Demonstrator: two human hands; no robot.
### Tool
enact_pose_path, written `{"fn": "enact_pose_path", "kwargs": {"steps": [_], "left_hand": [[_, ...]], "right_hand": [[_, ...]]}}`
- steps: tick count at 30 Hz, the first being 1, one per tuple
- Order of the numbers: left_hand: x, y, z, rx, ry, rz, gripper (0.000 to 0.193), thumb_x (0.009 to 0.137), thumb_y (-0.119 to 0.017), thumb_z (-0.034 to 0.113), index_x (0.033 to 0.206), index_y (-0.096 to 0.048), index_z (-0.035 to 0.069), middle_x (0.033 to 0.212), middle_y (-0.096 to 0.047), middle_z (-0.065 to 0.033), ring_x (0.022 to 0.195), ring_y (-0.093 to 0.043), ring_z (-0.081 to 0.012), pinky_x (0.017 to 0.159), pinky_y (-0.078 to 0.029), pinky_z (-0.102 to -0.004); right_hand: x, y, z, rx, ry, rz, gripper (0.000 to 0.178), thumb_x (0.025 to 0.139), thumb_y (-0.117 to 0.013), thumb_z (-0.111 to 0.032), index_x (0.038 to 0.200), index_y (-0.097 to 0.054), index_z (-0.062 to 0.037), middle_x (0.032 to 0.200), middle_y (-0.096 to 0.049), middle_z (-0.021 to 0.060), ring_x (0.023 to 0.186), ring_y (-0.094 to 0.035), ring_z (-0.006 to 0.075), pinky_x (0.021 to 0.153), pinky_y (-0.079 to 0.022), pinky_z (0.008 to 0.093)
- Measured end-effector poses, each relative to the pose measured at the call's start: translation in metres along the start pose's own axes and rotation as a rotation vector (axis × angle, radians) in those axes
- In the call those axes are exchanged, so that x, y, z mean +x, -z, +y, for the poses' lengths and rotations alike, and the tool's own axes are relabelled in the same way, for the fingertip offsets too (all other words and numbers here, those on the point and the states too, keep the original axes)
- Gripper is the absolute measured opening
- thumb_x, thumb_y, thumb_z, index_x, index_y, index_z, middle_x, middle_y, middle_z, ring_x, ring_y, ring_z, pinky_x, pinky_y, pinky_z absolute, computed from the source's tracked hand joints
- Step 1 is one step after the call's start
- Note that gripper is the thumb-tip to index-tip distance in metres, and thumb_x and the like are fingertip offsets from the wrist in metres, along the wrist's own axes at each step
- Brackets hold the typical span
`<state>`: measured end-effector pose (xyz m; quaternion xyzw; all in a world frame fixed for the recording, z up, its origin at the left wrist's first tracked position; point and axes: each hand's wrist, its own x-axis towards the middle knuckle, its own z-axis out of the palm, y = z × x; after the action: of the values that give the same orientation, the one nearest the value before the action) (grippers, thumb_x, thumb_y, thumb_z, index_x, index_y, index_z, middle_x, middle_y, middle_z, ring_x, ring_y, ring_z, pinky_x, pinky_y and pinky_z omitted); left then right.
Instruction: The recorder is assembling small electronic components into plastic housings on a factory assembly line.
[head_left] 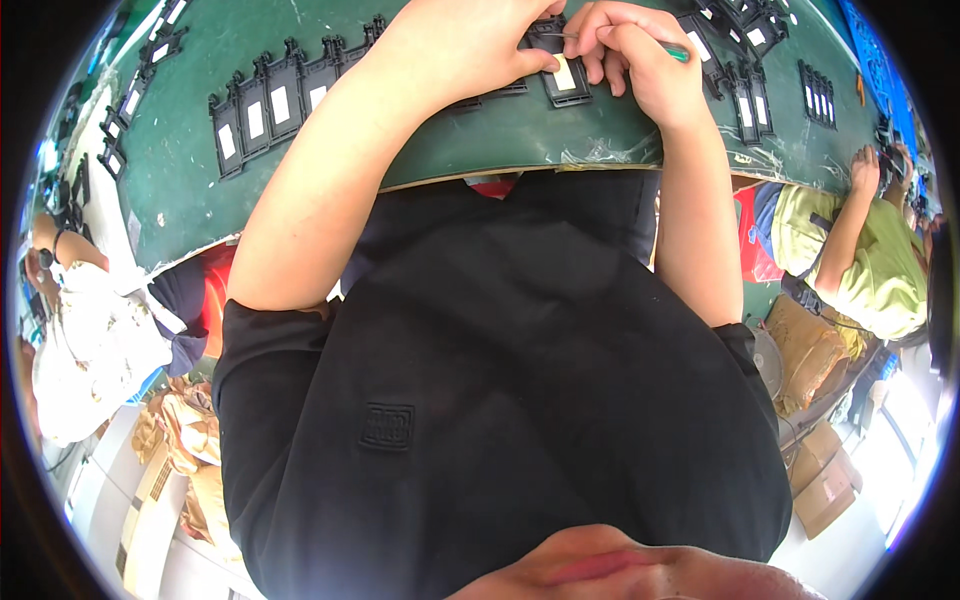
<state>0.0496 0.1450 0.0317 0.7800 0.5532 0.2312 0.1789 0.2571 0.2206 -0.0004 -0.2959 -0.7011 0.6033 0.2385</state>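
At the top of the head view, a black rectangular plastic part (569, 99) with a pale yellow label lies on the green table. My left hand (490, 45) holds it from its left side, with the thumb against its edge; the other fingertips are partly cut off by the upper rim. Between its fingers my right hand (648, 70) grips a thin tool with a metal shaft and a green end (678, 52). The shaft points left across the top of the plastic part. What its tip touches is too small to make out.
Left of my forearm stands a row of black plastic parts (255, 118) with white labels. More such parts (748, 100) lie to the right, and a small group (818, 95) beyond. The table's front edge (560, 168) runs by my body. Other people sit at both sides.
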Motion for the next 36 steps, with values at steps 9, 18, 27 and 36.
{"fn": "enact_pose_path", "kwargs": {"steps": [9, 18, 27, 36], "left_hand": [[-0.001, -0.013, -0.016, -0.020, -0.040, 0.035, 0.036, 0.078, -0.083, 0.019, 0.097, -0.057, 0.002, 0.091, -0.065, -0.0205, 0.092, -0.065, -0.0418, 0.081, -0.052, -0.0481], [-0.001, -0.001, -0.003, -0.017, -0.008, 0.004, 0.035, 0.078, -0.082, 0.018, 0.096, -0.057, 0.002, 0.091, -0.065, -0.0208, 0.093, -0.065, -0.0418, 0.081, -0.052, -0.0481], [-0.003, 0.000, -0.004, -0.014, 0.008, 0.005, 0.034, 0.078, -0.082, 0.018, 0.096, -0.058, 0.002, 0.091, -0.065, -0.0209, 0.094, -0.065, -0.0415, 0.082, -0.052, -0.0478], [-0.003, -0.002, -0.002, -0.007, 0.003, 0.002, 0.035, 0.078, -0.082, 0.018, 0.096, -0.058, 0.002, 0.091, -0.066, -0.0207, 0.094, -0.065, -0.0418, 0.082, -0.052, -0.0479]], "right_hand": [[-0.005, 0.000, 0.009, 0.058, 0.104, 0.014, 0.029, 0.095, -0.049, -0.013, 0.085, -0.069, 0.0060, 0.086, -0.072, 0.0115, 0.063, -0.061, 0.0113, 0.052, -0.046, 0.0214], [-0.005, 0.000, 0.012, 0.054, 0.116, 0.017, 0.029, 0.094, -0.049, -0.012, 0.085, -0.070, 0.0064, 0.088, -0.073, 0.0125, 0.063, -0.061, 0.0112, 0.053, -0.046, 0.0211], [0.005, -0.004, 0.030, 0.347, 0.421, -0.122, 0.030, 0.094, -0.048, -0.011, 0.085, -0.070, 0.0066, 0.089, -0.073, 0.0134, 0.063, -0.061, 0.0113, 0.053, -0.046, 0.0209], [-0.005, -0.003, 0.014, 0.045, 0.177, 0.007, 0.031, 0.095, -0.049, -0.013, 0.084, -0.070, 0.0066, 0.089, -0.073, 0.0132, 0.062, -0.060, 0.0111, 0.052, -0.045, 0.0208]]}}
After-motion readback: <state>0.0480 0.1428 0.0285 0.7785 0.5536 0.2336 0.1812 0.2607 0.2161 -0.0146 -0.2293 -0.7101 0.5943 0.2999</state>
